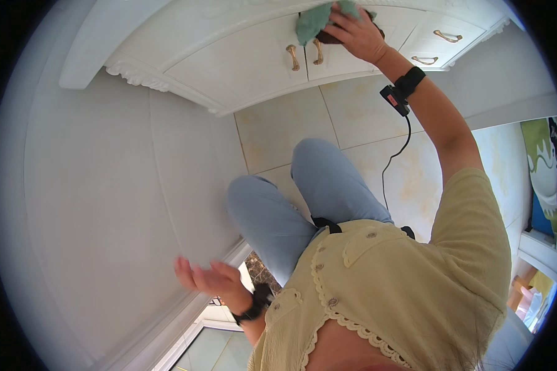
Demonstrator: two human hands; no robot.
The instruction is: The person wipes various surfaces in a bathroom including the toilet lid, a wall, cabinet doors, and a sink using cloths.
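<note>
My right hand [360, 37] reaches far forward and holds a green cloth [313, 25] against the upper front of a white cabinet [241, 65]. Its fingers lie over the cloth. Something dark brown [330, 38] shows beneath the hand, partly hidden, and I cannot make out what it is. Just below the cloth are two gold handles, the left one [293, 57] and the right one [318, 52], on neighbouring doors. My left hand [213, 281] hangs in the air beside the white wall, slightly blurred, its fingers apart with nothing in them.
Drawers with gold handles [447, 37] sit at the cabinet's right. Pale floor tiles [284, 120] lie between the cabinet and my bent knees [315, 161]. A white wall [93, 204] stands close on my left. A black cable [385, 173] runs down from my right wrist strap.
</note>
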